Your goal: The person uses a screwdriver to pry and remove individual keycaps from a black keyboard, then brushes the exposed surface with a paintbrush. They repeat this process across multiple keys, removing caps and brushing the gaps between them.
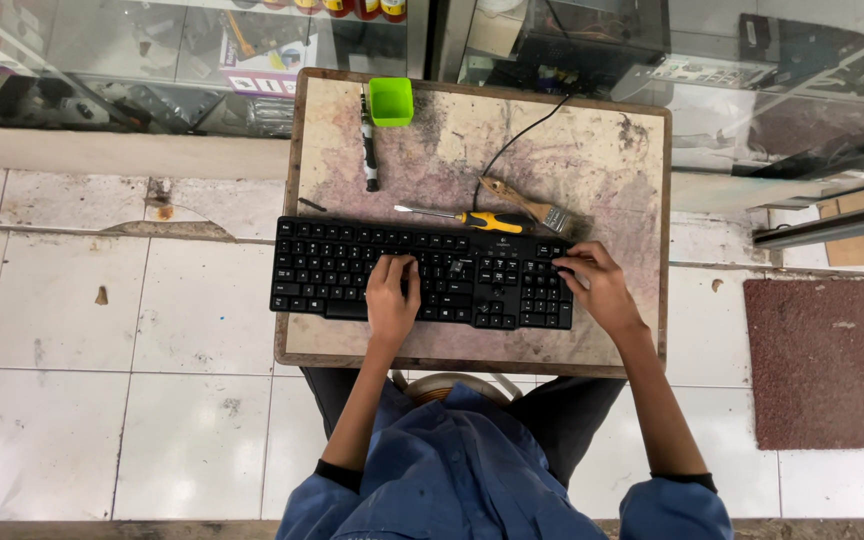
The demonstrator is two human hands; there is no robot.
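Note:
A black keyboard (332, 268) lies across the near part of a small worn table (592, 160). My left hand (392, 295) rests flat on the middle keys, fingers together and pointing away from me. At the keyboard's right end, my right hand (597, 285) grips the corner with fingers curled over its edge. Just behind the keyboard lie a yellow-handled screwdriver (472, 218) and a wooden paintbrush (527, 203). The keyboard's black cable (517, 140) runs toward the far edge of the table.
A small green cup (391, 100) and a black pen-shaped tool (369, 150) sit at the table's far left. Glass display cases (152, 60) stand behind the table. White tiled floor (152, 330) lies on the left, a dark red mat (832, 360) on the right.

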